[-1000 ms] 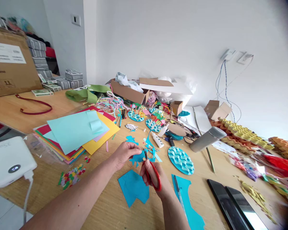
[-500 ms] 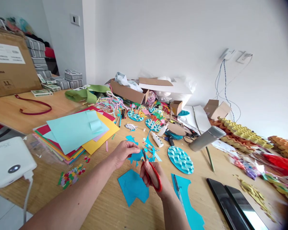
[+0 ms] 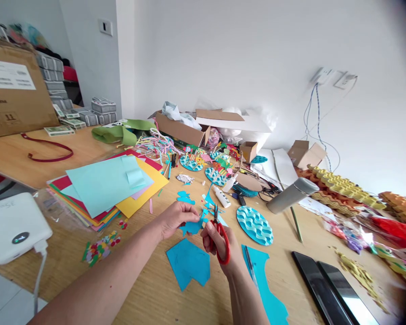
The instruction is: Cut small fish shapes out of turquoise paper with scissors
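Note:
My left hand [image 3: 174,217] pinches a small blue paper cut-out [image 3: 191,227] just above the wooden table [image 3: 155,289]. My right hand [image 3: 219,248] grips red-handled scissors [image 3: 218,232], whose blades point away from me and stand slightly apart beside the cut-out's right edge. Blue paper scraps [image 3: 208,203] lie just beyond both hands. Below the hands lies a larger blue paper piece [image 3: 188,264], and a long blue offcut [image 3: 267,289] lies to its right.
A stack of coloured paper sheets [image 3: 104,187] lies at the left, a white power bank [image 3: 13,228] at the table's corner. A round blue wave disc [image 3: 255,225], a glue bottle [image 3: 221,197], a grey flask [image 3: 292,195], cardboard boxes [image 3: 186,128] and two dark tablets [image 3: 328,289] surround the work spot.
My right hand has swung the scissors to the right of the cut-out, blades now pointing more upright. My left hand has turned the blue piece slightly.

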Available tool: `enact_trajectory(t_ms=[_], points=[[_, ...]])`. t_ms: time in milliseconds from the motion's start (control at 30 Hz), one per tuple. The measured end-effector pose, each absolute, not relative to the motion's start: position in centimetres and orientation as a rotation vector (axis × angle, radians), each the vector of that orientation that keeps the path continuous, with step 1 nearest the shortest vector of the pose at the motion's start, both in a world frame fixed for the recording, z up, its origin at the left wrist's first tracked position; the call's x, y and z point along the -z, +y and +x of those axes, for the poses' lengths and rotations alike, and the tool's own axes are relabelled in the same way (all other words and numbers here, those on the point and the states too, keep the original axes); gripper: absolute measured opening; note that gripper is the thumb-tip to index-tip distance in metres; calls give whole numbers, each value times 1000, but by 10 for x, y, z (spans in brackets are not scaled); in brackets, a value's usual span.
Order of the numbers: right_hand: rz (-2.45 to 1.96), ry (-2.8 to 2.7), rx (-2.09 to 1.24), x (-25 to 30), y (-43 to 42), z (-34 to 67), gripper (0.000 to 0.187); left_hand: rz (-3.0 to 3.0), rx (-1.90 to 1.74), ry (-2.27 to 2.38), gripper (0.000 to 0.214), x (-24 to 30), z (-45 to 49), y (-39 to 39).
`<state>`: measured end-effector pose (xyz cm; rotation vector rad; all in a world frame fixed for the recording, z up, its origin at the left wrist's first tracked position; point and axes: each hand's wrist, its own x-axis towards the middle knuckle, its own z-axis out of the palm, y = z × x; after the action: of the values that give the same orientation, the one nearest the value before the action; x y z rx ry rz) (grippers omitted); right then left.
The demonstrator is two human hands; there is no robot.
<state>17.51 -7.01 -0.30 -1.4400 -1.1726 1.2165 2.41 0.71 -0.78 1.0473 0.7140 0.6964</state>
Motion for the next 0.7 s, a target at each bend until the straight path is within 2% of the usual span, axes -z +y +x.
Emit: enact_trajectory(t_ms=[167, 333, 567, 700], points=[[-1440, -1163, -1259, 0, -69, 173, 37, 1146, -520, 679, 19, 10, 22, 5], [-1441, -1094, -1175, -4, -70, 171, 30, 1095, -361, 644, 32, 8, 20, 6], [-1487, -1139, -1189, -1, -68, 168, 29, 986, -709, 722, 37, 14, 26, 10], [-1478, -1145, -1174, 5, -67, 165, 30, 939, -761, 720, 35, 13, 29, 8]])
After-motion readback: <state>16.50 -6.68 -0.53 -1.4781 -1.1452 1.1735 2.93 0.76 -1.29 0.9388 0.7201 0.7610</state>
